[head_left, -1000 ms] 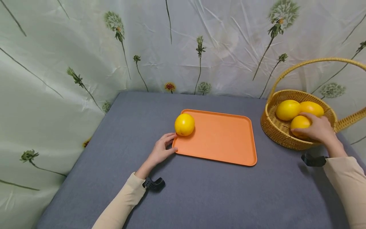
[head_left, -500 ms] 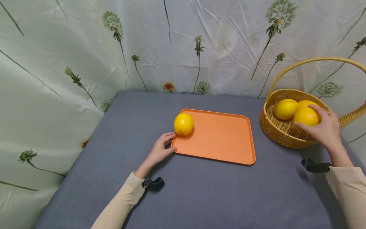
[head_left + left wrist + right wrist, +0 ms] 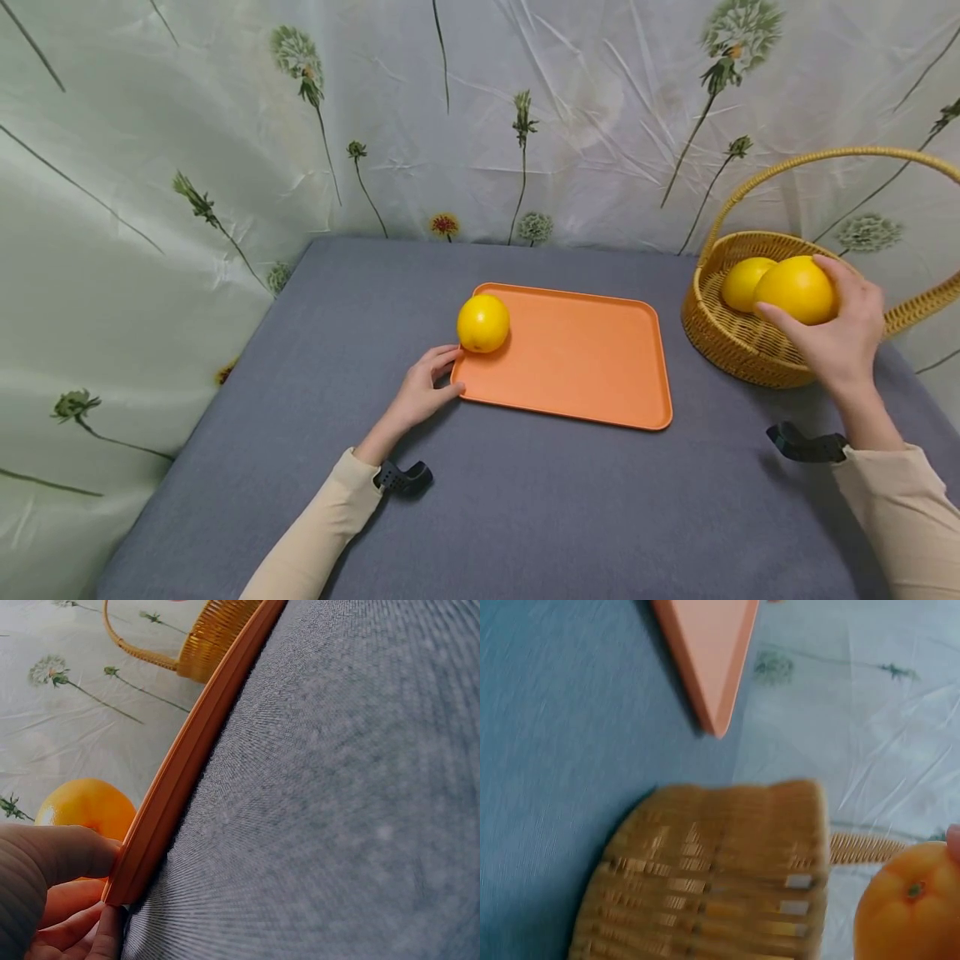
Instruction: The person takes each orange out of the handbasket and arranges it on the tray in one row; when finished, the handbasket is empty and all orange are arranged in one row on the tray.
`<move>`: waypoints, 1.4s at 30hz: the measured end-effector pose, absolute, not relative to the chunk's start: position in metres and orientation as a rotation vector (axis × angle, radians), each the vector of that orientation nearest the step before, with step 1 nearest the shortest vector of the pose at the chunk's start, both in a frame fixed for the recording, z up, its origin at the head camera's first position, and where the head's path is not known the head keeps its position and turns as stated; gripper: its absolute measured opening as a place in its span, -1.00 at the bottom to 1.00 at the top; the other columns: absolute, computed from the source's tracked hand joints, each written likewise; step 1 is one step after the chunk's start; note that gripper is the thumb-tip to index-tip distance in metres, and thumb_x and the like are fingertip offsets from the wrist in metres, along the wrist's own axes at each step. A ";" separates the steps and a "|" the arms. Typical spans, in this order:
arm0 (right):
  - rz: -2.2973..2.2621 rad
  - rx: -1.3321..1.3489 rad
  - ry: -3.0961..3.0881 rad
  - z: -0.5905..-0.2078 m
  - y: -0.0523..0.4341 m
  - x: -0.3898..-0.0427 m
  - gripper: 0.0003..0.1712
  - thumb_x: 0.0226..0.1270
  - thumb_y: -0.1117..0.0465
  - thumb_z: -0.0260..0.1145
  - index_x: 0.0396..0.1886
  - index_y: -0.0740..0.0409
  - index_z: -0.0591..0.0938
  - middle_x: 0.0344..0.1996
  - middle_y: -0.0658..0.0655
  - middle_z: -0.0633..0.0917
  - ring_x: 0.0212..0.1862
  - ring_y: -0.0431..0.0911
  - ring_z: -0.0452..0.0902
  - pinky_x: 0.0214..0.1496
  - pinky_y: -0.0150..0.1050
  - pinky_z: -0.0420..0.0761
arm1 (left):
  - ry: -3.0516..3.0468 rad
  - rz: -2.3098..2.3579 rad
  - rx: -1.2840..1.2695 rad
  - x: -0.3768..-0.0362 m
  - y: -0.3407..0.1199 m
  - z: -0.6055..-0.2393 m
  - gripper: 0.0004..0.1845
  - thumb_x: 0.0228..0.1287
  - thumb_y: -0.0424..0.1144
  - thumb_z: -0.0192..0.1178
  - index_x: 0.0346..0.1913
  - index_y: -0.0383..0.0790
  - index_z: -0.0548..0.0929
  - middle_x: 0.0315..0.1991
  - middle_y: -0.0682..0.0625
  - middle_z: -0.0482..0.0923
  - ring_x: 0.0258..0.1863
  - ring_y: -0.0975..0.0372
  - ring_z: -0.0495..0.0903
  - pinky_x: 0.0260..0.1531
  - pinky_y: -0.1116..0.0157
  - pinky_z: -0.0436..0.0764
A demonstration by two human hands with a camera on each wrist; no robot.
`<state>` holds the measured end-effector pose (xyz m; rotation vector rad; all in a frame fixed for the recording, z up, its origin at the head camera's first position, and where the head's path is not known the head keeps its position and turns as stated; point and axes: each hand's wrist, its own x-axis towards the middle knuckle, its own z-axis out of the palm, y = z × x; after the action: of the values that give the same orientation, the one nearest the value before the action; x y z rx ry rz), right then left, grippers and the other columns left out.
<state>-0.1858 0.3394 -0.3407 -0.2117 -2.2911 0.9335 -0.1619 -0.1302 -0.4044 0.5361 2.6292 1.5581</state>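
Fruit (image 3: 797,287), round and yellow-orange, in grasp of right hand (image 3: 847,335), above tan woven wicker basket (image 3: 738,358) at right. Tray (image 3: 577,358), flat, rectangular, orange, pinched at left edge by left hand (image 3: 418,390), with second round yellow fruit (image 3: 483,323) at far left.

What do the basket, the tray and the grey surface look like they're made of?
Basket: wicker or a plastic imitation, slightly glossy; woven strands show. Tray: probably plastic, smooth and satiny, going by its even color and molded-looking rim. Grey surface: matte fabric; the left wrist view shows fine threads.
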 end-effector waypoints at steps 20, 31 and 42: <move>1.044 -0.001 -2.169 -0.340 0.295 -0.187 -0.14 -0.22 0.26 0.53 0.23 -0.08 0.49 -0.07 -0.57 0.26 0.01 -0.53 0.14 -0.03 -0.41 0.13 | 2.654 1.583 0.574 -0.181 -0.138 -0.439 -0.44 0.11 -0.45 0.27 0.20 -0.53 0.41 0.24 -0.36 0.34 0.20 -0.12 0.45 0.21 0.02 0.45; 1.129 0.005 -2.220 -0.350 0.273 -0.191 -0.13 -0.19 0.32 0.52 0.25 -0.09 0.46 0.00 -0.46 0.28 0.00 -0.49 0.17 -0.11 -0.55 0.22 | 2.641 1.593 0.567 -0.180 -0.136 -0.437 -0.44 0.09 -0.45 0.28 0.19 -0.52 0.42 0.23 -0.35 0.35 0.20 -0.11 0.46 0.21 0.02 0.45; 1.241 0.048 -2.387 -0.368 0.248 -0.197 -0.16 -0.03 0.22 0.47 0.32 -0.08 0.37 0.14 0.21 0.41 -0.07 -0.47 0.19 -0.15 -0.43 0.31 | 2.654 1.564 0.579 -0.175 -0.138 -0.442 -0.45 0.11 -0.44 0.27 0.20 -0.50 0.43 0.24 -0.34 0.35 0.20 -0.10 0.46 0.20 0.04 0.45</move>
<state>-0.1966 0.2478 -0.3675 0.0483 -2.3870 1.2409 -0.1751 -0.1381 -0.4419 0.5794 2.6535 1.5640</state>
